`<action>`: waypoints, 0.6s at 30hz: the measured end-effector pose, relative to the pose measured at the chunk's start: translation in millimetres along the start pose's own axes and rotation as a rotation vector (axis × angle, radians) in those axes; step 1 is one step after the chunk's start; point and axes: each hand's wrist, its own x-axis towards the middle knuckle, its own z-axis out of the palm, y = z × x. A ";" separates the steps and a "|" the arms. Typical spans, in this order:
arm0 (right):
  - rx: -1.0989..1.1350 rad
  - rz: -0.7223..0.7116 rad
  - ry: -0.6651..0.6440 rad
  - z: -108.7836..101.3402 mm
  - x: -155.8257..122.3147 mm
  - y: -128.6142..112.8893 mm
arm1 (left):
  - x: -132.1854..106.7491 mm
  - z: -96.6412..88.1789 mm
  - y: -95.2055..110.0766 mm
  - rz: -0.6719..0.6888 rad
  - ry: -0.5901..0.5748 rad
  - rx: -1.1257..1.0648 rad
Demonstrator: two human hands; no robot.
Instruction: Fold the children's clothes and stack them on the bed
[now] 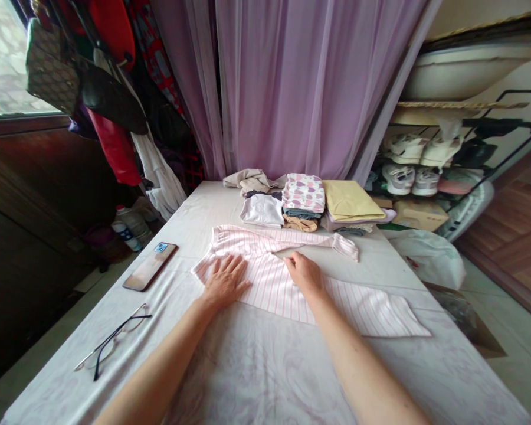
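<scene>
Head view: a pink-striped shirt (265,289) was laid out on the sheeted table (256,372); it was held flat under the spread left hand (225,281); a fold was pinched by the right hand (304,273); folded clothes (304,200) were stacked beyond, clear of the work.

Folded clothes (304,192) behind shirt (269,289) | phone (150,267) left | eyeglasses (115,337) left, nearer

Text read: none | plastic bottle (126,232) left of the pink-striped garment (269,289): label too small to read | smartphone (150,267) left of the pink-striped garment: no legible lettering showed
</scene>
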 end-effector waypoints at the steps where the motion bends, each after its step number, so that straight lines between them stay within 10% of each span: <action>1: 0.022 -0.016 0.025 1.1 -2.2 1.3 | 0.0 -1.5 1.2 -0.006 -0.007 0.000; 18: -0.303 0.217 -0.011 -49.8 -45.8 111.3 | 0.2 -7.4 5.6 -0.058 0.028 0.006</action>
